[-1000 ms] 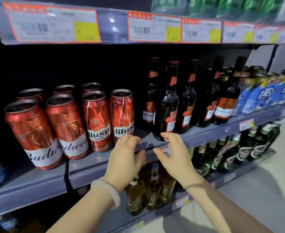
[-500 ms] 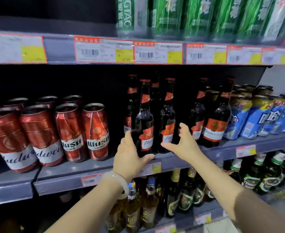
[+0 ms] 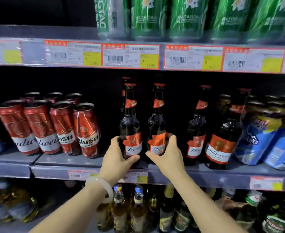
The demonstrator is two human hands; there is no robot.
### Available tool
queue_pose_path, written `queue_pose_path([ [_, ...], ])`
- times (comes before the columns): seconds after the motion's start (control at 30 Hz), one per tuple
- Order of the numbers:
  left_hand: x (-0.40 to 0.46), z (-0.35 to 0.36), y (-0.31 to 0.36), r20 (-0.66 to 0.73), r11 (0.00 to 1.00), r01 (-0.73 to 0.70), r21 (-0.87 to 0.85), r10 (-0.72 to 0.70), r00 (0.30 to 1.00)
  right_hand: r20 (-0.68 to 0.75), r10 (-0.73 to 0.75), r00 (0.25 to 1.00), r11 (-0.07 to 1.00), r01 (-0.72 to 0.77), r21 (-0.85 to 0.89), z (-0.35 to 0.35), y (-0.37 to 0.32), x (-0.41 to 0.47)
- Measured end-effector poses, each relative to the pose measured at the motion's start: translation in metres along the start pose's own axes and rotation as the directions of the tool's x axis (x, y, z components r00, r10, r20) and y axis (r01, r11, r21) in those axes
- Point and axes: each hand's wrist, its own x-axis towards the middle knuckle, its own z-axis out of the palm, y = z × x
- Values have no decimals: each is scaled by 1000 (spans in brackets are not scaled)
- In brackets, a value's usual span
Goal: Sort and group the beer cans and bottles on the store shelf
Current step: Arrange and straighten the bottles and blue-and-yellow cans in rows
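Your left hand (image 3: pixel 117 158) was curled round the lower body of a dark Budweiser bottle (image 3: pixel 130 125), thumb hooked under the label at the front and fingers wrapped round its left side. Your right hand (image 3: pixel 167 155) gripped the neighbouring Budweiser bottle (image 3: pixel 157 123) the same way, thumb pointing left across the base of the label and fingers wrapped round the right side. Both bottles stood upright on the middle shelf (image 3: pixel 91 163), long axis vertical, red caps pointing up toward the price-tag rail (image 3: pixel 131 56) above; their labels faced you. They stood just beside each other, near the shelf's front edge, about midway along it.

To the right of your right hand, two more Budweiser bottles (image 3: pixel 220 142) stood upright near the front edge, apart from the pair you held. Beyond those, toward the right end of the shelf, were blue and yellow cans (image 3: pixel 259 138), blurred. Toward the left end stood a group of red cans: two Budweiser cans (image 3: pixel 29 126) and two Wusu cans (image 3: pixel 86 130) in the front row, upright with tops up, and more red cans behind them.

Green cans (image 3: pixel 185 19) lined the shelf above. On the shelf below, amber and green bottles (image 3: pixel 138 211) stood upright. A pale bangle (image 3: pixel 101 187) sat on your left wrist.
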Motion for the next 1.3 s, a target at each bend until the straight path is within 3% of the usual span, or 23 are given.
queue_pose_path([
  [0.37, -2, -7, 2, -55, 998, 54, 31, -52, 997, 37, -13, 999, 994, 18, -112, 13, -7, 4],
  [0.93, 16, 1, 5, -61, 990, 133, 36, -131, 990, 67, -64, 996, 995, 69, -68, 12, -6, 7],
  [1.13, 22, -7, 0, -13, 977, 205, 62, -204, 979, 186, -90, 978, 996, 88, 19, 4, 2, 22],
  [1.3, 20, -19, 3, 80, 982, 185, 48, -189, 979, 150, -37, 988, 997, 28, 66, 13, 3, 27],
])
